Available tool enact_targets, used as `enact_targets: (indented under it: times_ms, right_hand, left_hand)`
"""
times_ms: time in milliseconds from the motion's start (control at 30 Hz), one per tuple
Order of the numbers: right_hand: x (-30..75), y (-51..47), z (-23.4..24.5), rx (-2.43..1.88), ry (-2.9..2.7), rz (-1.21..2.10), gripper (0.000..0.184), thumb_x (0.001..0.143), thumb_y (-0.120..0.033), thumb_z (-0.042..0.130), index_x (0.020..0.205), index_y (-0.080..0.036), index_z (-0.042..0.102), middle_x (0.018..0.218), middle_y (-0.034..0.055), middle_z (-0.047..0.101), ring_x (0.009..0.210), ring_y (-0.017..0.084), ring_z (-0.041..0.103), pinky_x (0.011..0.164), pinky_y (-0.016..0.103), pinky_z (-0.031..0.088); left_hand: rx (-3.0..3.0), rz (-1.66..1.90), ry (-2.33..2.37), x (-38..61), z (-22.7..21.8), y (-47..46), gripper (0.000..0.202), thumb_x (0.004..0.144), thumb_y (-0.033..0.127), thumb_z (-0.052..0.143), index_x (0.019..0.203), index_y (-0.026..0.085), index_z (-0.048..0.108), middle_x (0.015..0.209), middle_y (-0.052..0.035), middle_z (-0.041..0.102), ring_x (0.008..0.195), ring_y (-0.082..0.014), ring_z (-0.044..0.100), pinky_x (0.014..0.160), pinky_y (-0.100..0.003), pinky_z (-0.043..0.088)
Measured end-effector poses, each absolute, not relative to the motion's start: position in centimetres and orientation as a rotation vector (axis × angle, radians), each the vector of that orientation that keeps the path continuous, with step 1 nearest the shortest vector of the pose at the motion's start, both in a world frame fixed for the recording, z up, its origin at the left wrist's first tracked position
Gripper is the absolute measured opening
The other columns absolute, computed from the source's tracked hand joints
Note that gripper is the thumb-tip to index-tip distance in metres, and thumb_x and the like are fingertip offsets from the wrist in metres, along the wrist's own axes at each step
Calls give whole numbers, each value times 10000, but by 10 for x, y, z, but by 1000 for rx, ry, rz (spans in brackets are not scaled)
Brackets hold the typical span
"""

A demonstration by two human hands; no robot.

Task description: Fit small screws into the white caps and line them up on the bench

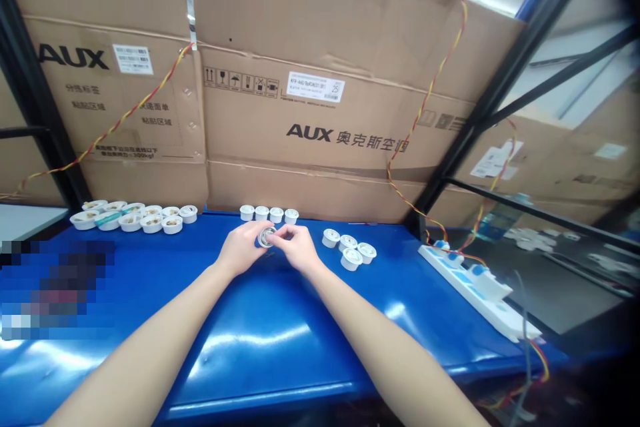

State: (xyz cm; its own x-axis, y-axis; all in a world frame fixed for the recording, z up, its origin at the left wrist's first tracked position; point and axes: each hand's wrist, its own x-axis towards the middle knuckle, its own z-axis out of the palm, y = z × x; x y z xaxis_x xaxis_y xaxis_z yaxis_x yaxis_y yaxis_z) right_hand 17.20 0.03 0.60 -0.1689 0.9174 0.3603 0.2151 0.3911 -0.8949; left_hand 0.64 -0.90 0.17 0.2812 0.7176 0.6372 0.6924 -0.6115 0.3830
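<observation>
My left hand (244, 247) and my right hand (296, 245) meet over the middle of the blue table (260, 340). Between their fingertips they pinch one small round white cup (267, 236), its open side tilted towards me. Both hands have their fingers curled round it. Just behind my hands stands a row of several white cups (269, 213). To the right of my right hand lies a cluster of several more white cups (350, 250).
At the back left sits a group of several filled white cups (134, 215). A white power strip (475, 287) with red-yellow wires lies at the table's right edge. Large cardboard boxes (330, 93) wall the back. Black and blue shelf frames stand at the right.
</observation>
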Motion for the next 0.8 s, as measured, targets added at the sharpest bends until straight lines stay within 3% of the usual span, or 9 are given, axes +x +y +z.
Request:
enact_targets:
  times_ms: [300, 533, 700, 800]
  right_hand:
    - [169, -2, 8, -995, -1619, 894, 254, 650, -389, 740, 637, -155, 643, 626, 3, 644, 588, 130, 546, 598, 254, 417]
    - [167, -4, 9, -1059, -1601, 878, 300, 633, -439, 725, 618, -160, 616, 602, -8, 608, 568, 118, 503, 565, 246, 384]
    - [167, -1, 7, -1062, -1555, 823, 365, 594, -454, 750, 581, -177, 514, 522, -61, 476, 506, 86, 403, 514, 229, 321]
    - [169, 3, 6, -1011, -1479, 817, 384, 706, -518, 658, 624, -189, 477, 533, -61, 440, 503, 89, 391, 507, 228, 329]
  left_hand:
    - [2493, 1282, 1396, 8, 2, -10, 325, 786, 222, 598, 1110, 248, 615, 1114, -21, 680, 1026, -213, 625, 884, -311, 491]
    - [2572, 1264, 1479, 9, 4, -10, 318, 778, 205, 611, 1093, 241, 631, 1104, -37, 691, 986, -226, 642, 874, -330, 491]
    - [2481, 1315, 1373, 10, 5, -11, 326, 773, 239, 629, 1098, 234, 616, 1110, -32, 686, 1013, -217, 637, 880, -307, 487]
    - [2365, 1343, 1345, 11, 7, -13, 341, 758, 303, 659, 1089, 243, 601, 1063, -15, 695, 955, -206, 656, 816, -276, 498]
